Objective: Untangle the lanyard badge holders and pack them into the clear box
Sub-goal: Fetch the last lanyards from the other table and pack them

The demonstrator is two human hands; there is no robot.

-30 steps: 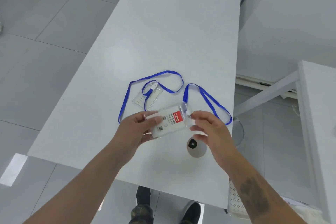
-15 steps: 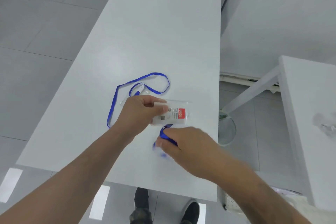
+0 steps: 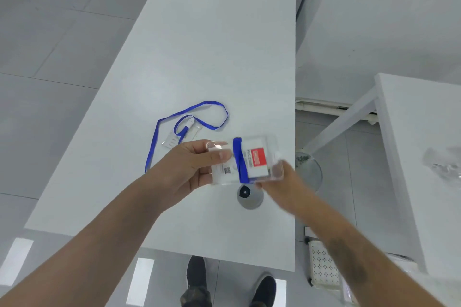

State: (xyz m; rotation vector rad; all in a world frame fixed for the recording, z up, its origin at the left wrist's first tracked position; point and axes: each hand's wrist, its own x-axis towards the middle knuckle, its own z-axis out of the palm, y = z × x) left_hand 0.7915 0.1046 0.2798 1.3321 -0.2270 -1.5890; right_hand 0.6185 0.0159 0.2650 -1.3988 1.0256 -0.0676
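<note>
I've got the clear plastic badge holder with the red-and-white card inside (image 3: 245,161) held up over the white table (image 3: 212,45), with its blue lanyard strap (image 3: 240,159) wrapped across the middle. My left hand (image 3: 189,169) pinches its left end; my right hand (image 3: 279,182) is blurry under the right corner, so its grip is unclear. A second clear badge holder (image 3: 180,133) on a looped blue lanyard (image 3: 189,114) lies flat just behind.
</note>
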